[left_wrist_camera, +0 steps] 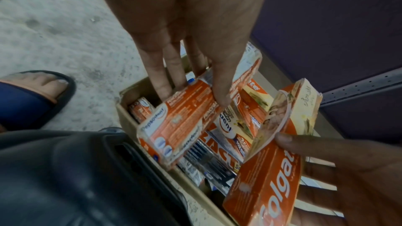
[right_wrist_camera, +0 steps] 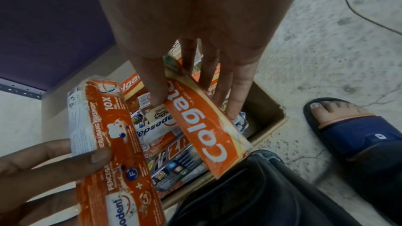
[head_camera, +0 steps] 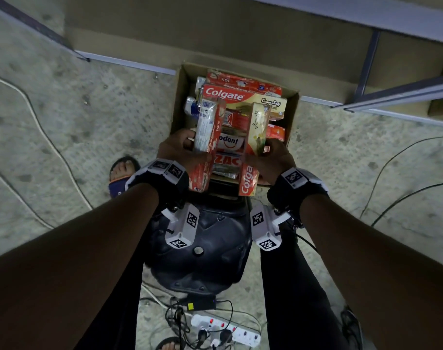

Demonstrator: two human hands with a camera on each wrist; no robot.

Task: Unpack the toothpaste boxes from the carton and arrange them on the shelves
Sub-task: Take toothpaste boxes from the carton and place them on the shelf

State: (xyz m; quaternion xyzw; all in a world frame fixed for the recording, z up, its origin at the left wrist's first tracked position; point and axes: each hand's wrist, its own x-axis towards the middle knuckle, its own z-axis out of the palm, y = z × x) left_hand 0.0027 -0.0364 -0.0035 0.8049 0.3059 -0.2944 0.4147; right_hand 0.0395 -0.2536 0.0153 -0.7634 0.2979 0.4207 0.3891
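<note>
A brown carton (head_camera: 292, 107) full of toothpaste boxes stands on the floor against the shelf base. My left hand (head_camera: 180, 147) grips a red Pepsodent box (head_camera: 206, 137), thumb on top and fingers beneath (left_wrist_camera: 165, 82), lifted above the carton's left side. My right hand (head_camera: 273, 157) grips a red and cream Colgate box (head_camera: 255, 147), thumb (right_wrist_camera: 156, 90) on its face. Both held boxes point away from me, tilted up. In the carton lie more Colgate (head_camera: 225, 94), Pepsodent and Zact boxes (right_wrist_camera: 174, 154).
Grey metal shelf rails (head_camera: 397, 94) and brown shelf boards (head_camera: 240, 34) run behind the carton. A black stool (head_camera: 200, 248) is under me, against the carton's near edge. Sandalled feet (head_camera: 123, 173) flank it. Cables and a power strip (head_camera: 225, 332) lie on the concrete floor.
</note>
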